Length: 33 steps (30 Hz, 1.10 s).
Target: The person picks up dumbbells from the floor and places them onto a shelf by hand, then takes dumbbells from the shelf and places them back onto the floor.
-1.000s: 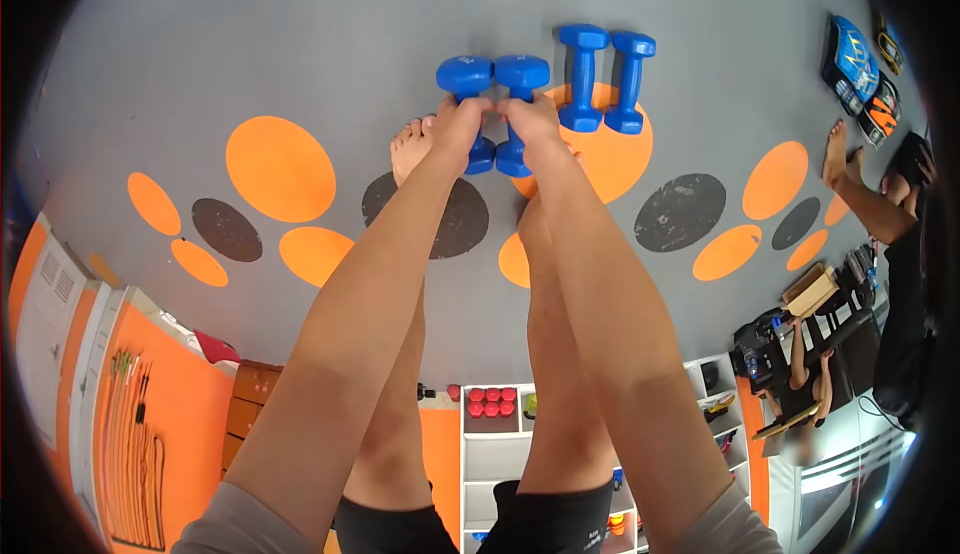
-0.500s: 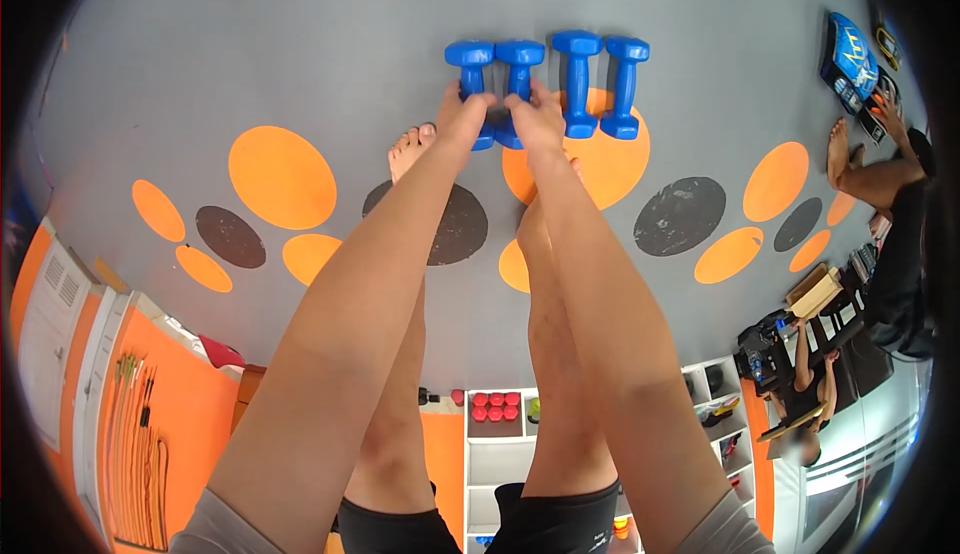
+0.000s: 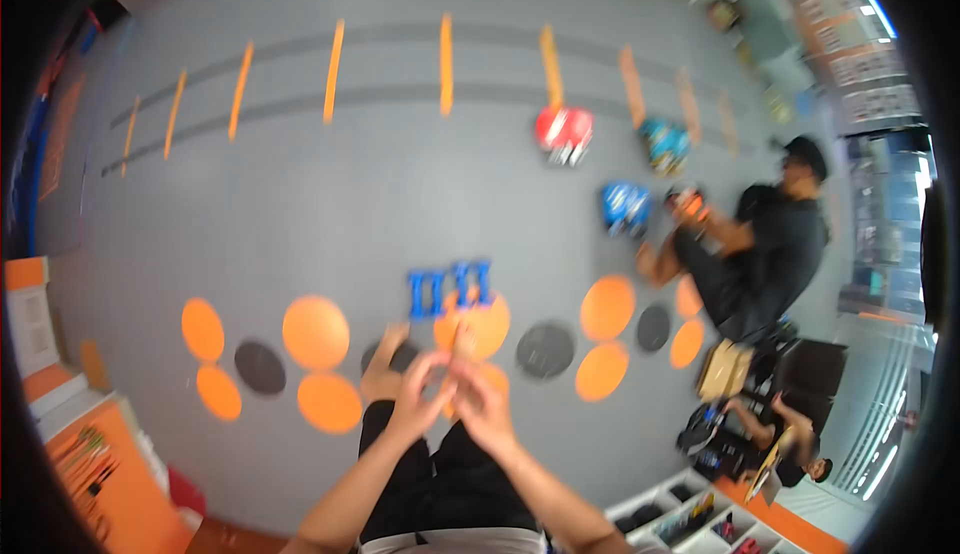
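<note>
My left hand (image 3: pixel 421 401) and my right hand (image 3: pixel 482 406) are raised in front of my legs, fingertips meeting or overlapping in the middle. Slight blur softens the fingers, which look stretched out, and I see nothing held in either hand. Beyond them on the grey floor stand several blue dumbbells, arranged as a left pair (image 3: pixel 427 293) and a right pair (image 3: pixel 472 283). The right pair sits partly over an orange floor circle (image 3: pixel 493 332). My bare feet are just short of the dumbbells.
To the right, a person in black (image 3: pixel 765 244) sits on the floor, hands at an orange-and-black item (image 3: pixel 687 201). Nearby lie a blue bundle (image 3: pixel 627 208), a red one (image 3: pixel 565 134) and a teal one (image 3: pixel 666 145). Another person (image 3: pixel 785 449) is lower right, near white shelves (image 3: pixel 690 514).
Both hands have let go of the two left dumbbells and drawn back toward me, coming together. The dumbbells stay on the floor. My view has tilted up, showing more floor and the seated person.
</note>
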Motion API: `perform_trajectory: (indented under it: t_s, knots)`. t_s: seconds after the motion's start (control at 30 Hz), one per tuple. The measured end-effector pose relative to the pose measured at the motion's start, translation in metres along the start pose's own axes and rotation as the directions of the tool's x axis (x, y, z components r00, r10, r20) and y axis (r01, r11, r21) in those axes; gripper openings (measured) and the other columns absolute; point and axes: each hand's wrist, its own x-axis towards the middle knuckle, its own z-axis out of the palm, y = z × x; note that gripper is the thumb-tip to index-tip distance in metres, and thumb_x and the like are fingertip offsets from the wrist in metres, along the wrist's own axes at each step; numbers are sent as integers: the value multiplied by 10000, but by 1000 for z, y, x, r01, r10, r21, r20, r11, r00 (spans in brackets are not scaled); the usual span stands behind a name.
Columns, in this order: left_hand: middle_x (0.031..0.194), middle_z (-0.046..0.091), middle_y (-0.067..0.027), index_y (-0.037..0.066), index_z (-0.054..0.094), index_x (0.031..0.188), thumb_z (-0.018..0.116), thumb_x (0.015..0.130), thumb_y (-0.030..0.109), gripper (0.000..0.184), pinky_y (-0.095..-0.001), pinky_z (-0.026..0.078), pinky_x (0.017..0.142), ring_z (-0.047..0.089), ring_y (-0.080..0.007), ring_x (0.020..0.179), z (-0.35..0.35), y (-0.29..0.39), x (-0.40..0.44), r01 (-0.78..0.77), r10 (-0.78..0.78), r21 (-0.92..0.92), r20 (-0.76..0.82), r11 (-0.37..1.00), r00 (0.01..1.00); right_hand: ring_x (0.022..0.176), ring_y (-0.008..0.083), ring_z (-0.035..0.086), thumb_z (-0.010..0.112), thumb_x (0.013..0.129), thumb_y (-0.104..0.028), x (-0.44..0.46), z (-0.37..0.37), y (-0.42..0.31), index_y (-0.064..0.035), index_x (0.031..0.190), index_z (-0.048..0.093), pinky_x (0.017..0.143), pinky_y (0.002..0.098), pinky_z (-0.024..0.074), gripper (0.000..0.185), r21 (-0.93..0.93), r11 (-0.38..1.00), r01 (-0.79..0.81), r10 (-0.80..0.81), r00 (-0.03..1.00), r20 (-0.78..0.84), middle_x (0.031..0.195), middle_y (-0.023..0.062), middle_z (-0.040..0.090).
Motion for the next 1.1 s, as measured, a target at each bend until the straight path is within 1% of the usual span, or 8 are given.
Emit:
perform_trajectory:
  t_s: [0.13, 0.23, 0.3, 0.47, 0.77, 0.83, 0.87, 1.1]
  knots:
    - [1203, 549, -114, 16, 534, 1178, 691, 775, 103, 441, -330, 504, 837, 559, -218, 1107, 11, 169, -88, -320, 312, 62, 114, 946, 943, 1130, 203, 578, 578, 837, -10, -95, -10, -151, -27, 1264, 543, 951, 335, 462, 428, 38, 984, 172, -169, 983, -68, 1226, 112, 599]
    - [1238, 531, -141, 8, 536, 1178, 677, 769, 107, 444, -334, 509, 830, 568, -246, 1096, 8, 236, -140, -443, 419, 55, 245, 895, 875, 1151, 228, 570, 578, 843, -27, -154, -7, -223, -25, 1286, 522, 955, 358, 464, 447, 7, 965, 264, -258, 950, -175, 1255, 121, 582]
    - [1246, 526, -150, 1, 538, 1178, 651, 771, 99, 434, -337, 508, 829, 566, -255, 1096, 12, 267, -145, -449, 465, -130, 342, 884, 817, 1178, 247, 555, 568, 845, -30, -182, -8, -244, -24, 1311, 496, 966, 379, 457, 472, -71, 935, 346, -353, 901, -251, 1303, 127, 548]
    - [1226, 530, -144, 3, 546, 1169, 658, 731, 122, 467, -318, 488, 819, 560, -228, 1077, 38, 320, -178, -548, 508, -142, 614, 824, 605, 1205, 236, 532, 566, 826, -8, -280, -8, -261, -19, 1320, 480, 982, 364, 442, 501, 18, 905, 426, -334, 735, -590, 1329, 118, 525]
    - [1223, 510, -107, 36, 542, 1148, 655, 762, 187, 430, -326, 467, 842, 543, -213, 1103, 147, 288, -315, -480, 357, -238, 918, 844, 173, 1180, 211, 548, 597, 812, -8, -501, 18, -180, -23, 1290, 511, 932, 336, 465, 486, -65, 815, 576, -189, 159, -969, 1308, 103, 546]
    - [1218, 515, -106, 31, 551, 1134, 661, 765, 180, 413, -324, 467, 842, 549, -214, 1097, 173, 265, -360, -445, 284, -228, 957, 866, 61, 1180, 207, 545, 598, 813, -29, -563, 29, -158, -17, 1288, 511, 939, 338, 458, 483, -91, 793, 602, -143, 38, -989, 1302, 102, 549]
    - [1208, 531, -97, 35, 568, 1114, 642, 753, 78, 372, -311, 474, 834, 557, -193, 1075, 186, 254, -390, -412, 263, -234, 965, 881, 14, 1180, 208, 544, 602, 812, -43, -593, 37, -143, -15, 1287, 512, 940, 341, 458, 485, -121, 795, 595, -135, -21, -991, 1301, 105, 549]
    - [1202, 537, -78, 47, 559, 1128, 609, 790, 46, 342, -306, 468, 833, 559, -186, 1074, 263, 134, -609, -257, 39, -126, 948, 958, -317, 1153, 225, 563, 612, 796, -61, -797, 113, -48, -40, 1281, 529, 938, 360, 464, 492, -195, 842, 502, 28, -402, -915, 1292, 97, 557]
